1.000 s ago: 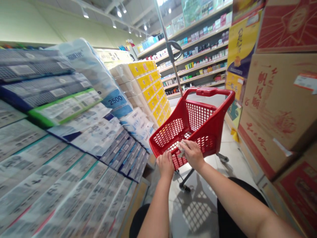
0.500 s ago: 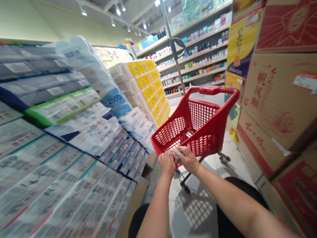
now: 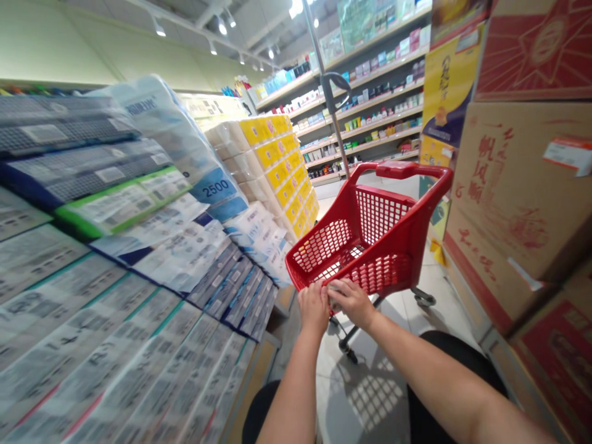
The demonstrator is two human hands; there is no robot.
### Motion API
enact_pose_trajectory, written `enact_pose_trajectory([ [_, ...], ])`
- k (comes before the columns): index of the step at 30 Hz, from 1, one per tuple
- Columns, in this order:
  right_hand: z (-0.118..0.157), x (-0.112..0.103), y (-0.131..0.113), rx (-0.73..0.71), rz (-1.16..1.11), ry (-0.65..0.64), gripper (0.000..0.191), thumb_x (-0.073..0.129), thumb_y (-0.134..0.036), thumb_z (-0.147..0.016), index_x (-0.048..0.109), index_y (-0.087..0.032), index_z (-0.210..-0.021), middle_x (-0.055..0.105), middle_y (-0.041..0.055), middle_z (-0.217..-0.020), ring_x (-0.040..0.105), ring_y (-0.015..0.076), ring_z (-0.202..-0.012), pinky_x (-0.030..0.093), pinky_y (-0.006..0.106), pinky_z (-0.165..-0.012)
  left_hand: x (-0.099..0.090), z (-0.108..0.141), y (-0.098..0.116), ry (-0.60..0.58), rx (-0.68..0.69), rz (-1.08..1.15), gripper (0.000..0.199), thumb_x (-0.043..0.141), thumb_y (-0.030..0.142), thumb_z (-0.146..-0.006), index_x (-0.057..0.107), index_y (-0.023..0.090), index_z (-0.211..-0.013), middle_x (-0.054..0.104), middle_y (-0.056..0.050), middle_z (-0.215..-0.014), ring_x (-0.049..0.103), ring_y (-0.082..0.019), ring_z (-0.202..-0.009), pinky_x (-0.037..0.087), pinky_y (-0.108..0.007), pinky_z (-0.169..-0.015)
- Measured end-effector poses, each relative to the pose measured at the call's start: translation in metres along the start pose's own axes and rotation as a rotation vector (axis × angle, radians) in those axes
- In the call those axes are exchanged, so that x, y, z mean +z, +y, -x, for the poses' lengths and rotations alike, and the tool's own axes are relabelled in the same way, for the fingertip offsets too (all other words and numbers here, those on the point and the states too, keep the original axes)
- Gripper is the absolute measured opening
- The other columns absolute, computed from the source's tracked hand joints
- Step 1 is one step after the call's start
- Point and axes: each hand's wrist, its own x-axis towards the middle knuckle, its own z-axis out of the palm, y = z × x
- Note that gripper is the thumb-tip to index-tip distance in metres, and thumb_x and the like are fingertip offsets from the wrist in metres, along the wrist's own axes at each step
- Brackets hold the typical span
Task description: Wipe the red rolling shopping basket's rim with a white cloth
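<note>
My left hand (image 3: pixel 314 303) has its fingers curled, close beside my right hand (image 3: pixel 354 302) and in front of the near rim of a red shopping cart (image 3: pixel 393 237). The fingers of my right hand are bent around a small greyish-white thing (image 3: pixel 333 297), mostly hidden between the two hands and too small to name. My left fingertips lie against it or just beside it. Whether either hand also touches the cart's rim, I cannot tell. The cart's basket has perforated walls, and its handle is at the far side.
Stacked tissue packs (image 3: pixel 92 333) fill the left side, with yellow-and-white packs (image 3: pixel 277 166) behind. Cardboard cartons (image 3: pixel 518 185) are piled along the right. A metal pole (image 3: pixel 326 86) stands beyond the cart, before stocked shelves (image 3: pixel 383 92). Tiled floor (image 3: pixel 370 394) lies below.
My right fingers have drawn back slightly and curled more around the small thing. The view has shifted a little, with the cart appearing slightly farther right and lower.
</note>
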Motion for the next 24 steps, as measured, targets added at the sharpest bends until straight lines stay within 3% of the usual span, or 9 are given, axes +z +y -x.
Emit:
enact_pose_trajectory([
  [5, 0.002, 0.001, -0.002, 0.037, -0.049, -0.015, 0.029, 0.05, -0.015, -0.089, 0.063, -0.022, -0.114, 0.061, 0.0093, -0.115, 0.053, 0.0207, -0.106, 0.051, 0.034, -0.088, -0.001, -0.002, -0.001, -0.06, 0.001, -0.028, 0.036, 0.029, 0.03, -0.098, 0.052, 0.022, -0.123, 0.064, -0.006, -0.107, 0.055, -0.019, -0.099, 0.035, -0.035, -0.094],
  [11, 0.008, 0.008, -0.003, 0.124, -0.106, -0.013, 0.025, 0.048, -0.019, -0.091, 0.065, -0.021, -0.11, 0.061, 0.0088, -0.112, 0.056, 0.0191, -0.101, 0.051, 0.034, -0.088, -0.007, -0.007, 0.005, -0.07, -0.045, -0.074, 0.033, 0.031, 0.029, -0.097, 0.056, 0.022, -0.117, 0.067, -0.006, -0.102, 0.059, -0.02, -0.097, 0.036, -0.035, -0.092],
  [17, 0.007, 0.005, -0.005, 0.084, -0.095, -0.103, 0.017, 0.05, -0.019, -0.091, 0.068, -0.022, -0.09, 0.066, 0.0046, -0.101, 0.058, 0.0166, -0.094, 0.047, 0.031, -0.083, -0.007, -0.007, 0.005, -0.061, -0.04, -0.089, 0.032, 0.033, 0.028, -0.097, 0.058, 0.021, -0.115, 0.068, -0.006, -0.1, 0.06, -0.02, -0.093, 0.037, -0.035, -0.088],
  [21, 0.005, 0.0, -0.006, 0.116, 0.011, -0.078, 0.012, 0.056, -0.019, -0.088, 0.067, -0.022, -0.093, 0.066, 0.0048, -0.1, 0.056, 0.0184, -0.096, 0.043, 0.033, -0.085, -0.007, -0.007, 0.004, -0.07, -0.042, -0.095, 0.033, 0.032, 0.028, -0.097, 0.058, 0.02, -0.115, 0.067, -0.006, -0.1, 0.06, -0.021, -0.093, 0.037, -0.035, -0.088],
  [24, 0.008, 0.004, -0.005, 0.073, -0.05, -0.126, 0.012, 0.059, -0.016, -0.085, 0.067, -0.022, -0.092, 0.066, 0.0051, -0.098, 0.056, 0.0174, -0.091, 0.046, 0.029, -0.079, -0.008, -0.007, 0.004, -0.09, -0.05, -0.106, 0.033, 0.031, 0.028, -0.097, 0.058, 0.02, -0.115, 0.067, -0.006, -0.099, 0.06, -0.021, -0.093, 0.037, -0.035, -0.088],
])
